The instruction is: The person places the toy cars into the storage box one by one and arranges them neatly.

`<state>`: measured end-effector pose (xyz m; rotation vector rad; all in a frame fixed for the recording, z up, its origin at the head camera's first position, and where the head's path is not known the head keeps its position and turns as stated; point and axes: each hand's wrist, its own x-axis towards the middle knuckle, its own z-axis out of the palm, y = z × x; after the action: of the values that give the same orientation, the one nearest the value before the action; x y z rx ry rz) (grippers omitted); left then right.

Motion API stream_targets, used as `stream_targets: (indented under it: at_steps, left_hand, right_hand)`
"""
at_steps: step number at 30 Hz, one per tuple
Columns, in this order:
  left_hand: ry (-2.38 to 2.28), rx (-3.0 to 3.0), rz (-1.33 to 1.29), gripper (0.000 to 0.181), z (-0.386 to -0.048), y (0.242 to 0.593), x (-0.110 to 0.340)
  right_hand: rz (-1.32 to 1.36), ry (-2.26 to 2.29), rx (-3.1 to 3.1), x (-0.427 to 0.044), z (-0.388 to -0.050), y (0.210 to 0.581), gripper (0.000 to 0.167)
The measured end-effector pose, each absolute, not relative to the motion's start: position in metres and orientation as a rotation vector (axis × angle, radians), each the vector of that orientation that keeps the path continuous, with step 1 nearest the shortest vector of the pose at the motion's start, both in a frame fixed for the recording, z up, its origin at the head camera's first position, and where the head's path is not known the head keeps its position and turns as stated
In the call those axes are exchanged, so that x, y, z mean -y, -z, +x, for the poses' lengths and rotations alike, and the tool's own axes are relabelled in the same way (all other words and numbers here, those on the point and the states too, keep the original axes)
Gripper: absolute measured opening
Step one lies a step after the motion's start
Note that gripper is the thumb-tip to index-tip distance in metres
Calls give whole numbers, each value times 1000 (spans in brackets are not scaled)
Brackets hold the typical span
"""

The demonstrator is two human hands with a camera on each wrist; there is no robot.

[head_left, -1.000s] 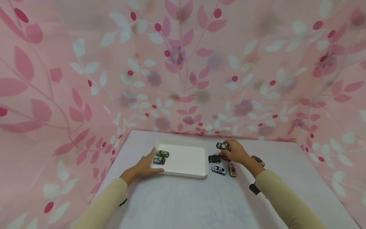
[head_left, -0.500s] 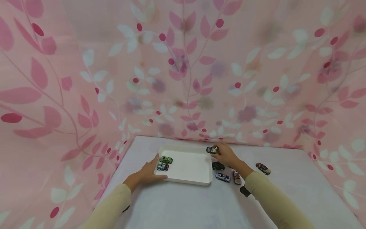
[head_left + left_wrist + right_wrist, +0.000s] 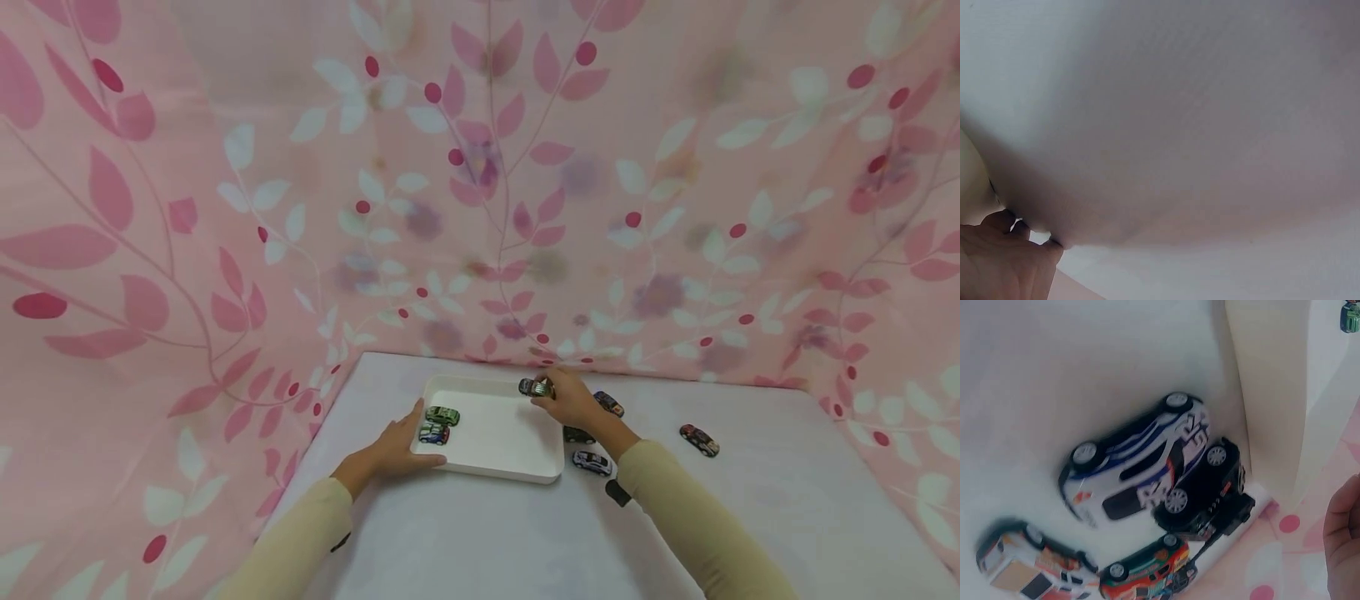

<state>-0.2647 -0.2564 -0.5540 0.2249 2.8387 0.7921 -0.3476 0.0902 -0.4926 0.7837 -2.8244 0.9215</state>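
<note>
My right hand [image 3: 570,402] pinches a small dark-and-green toy car [image 3: 529,387] above the back right part of the white tray [image 3: 498,473]. The right wrist view catches only the edge of that hand [image 3: 1344,540], and the held car is out of its sight. My left hand [image 3: 392,450] rests on the tray's front left corner, thumb along the front rim and fingers along the left side. Inside the tray, by its left wall, a green toy car [image 3: 442,415] lies behind a blue-and-white toy car [image 3: 434,433]. Knuckles of the left hand [image 3: 1016,256] show in the left wrist view.
Right of the tray stand a white-and-blue car [image 3: 1138,465], a black off-road car [image 3: 1204,487], an orange-and-green car [image 3: 1147,569] and a white-and-orange car [image 3: 1035,562]. Farther right lies a dark red car [image 3: 699,440]. Pink floral cloth [image 3: 480,208] hangs behind the table.
My right hand has carried the dark-and-green toy car leftward from the group of cars to over the tray. The left hand stays at the tray's corner. The head view has shifted slightly.
</note>
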Motion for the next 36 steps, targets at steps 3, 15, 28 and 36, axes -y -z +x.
stream_targets:
  at_steps: [3,15,28,36]
  left_hand:
    - [-776,-2843,233,128,-264,554,256]
    - [-781,-2869,248,126,-269,544,254]
    - [-770,-2864,198,127,-260,548,252]
    - [-763,-2852,187,127,-259,550,253]
  right_hand:
    - [801,-947,2816,-82,-348,496,27]
    - [787,-936,2792,-57,-358,499,27]
    - [732,-952,2887,-51,-347,515,29]
    - [754,-926,2885,-41,-348,515,30]
